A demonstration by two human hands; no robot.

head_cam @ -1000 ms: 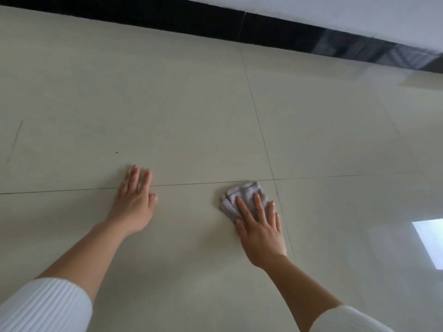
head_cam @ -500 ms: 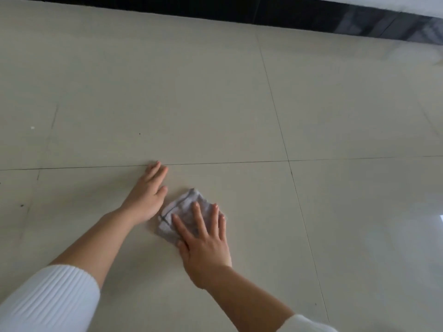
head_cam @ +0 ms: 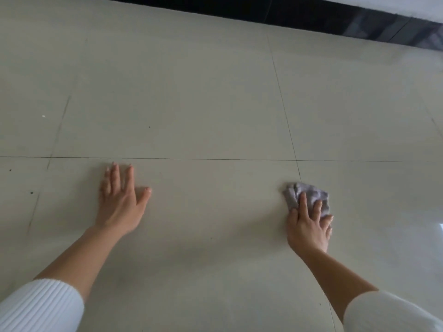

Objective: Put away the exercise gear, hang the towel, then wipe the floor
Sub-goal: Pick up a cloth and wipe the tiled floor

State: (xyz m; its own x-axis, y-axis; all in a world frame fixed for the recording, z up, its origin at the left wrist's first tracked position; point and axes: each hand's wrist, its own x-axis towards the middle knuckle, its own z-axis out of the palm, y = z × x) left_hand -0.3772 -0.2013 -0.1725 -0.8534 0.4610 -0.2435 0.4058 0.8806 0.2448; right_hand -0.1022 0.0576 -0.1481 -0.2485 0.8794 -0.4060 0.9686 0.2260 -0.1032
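Note:
A crumpled grey cloth (head_cam: pixel 309 194) lies on the pale tiled floor (head_cam: pixel 203 104), just right of a tile joint. My right hand (head_cam: pixel 309 226) presses down on it, fingers spread over its near part. My left hand (head_cam: pixel 119 202) rests flat on the floor well to the left, fingers apart, holding nothing. Both sleeves are white and pushed up the forearms.
A black skirting strip (head_cam: pixel 311 15) runs along the wall at the top. Small dark specks (head_cam: pixel 31 193) and a white crumb (head_cam: pixel 43 116) dot the tiles at the left. A bright reflection (head_cam: pixel 440 226) shows at the right edge.
My right hand first slid the cloth left until it was next to my left hand, then swept it far to the right. My left hand stayed planted on the floor.

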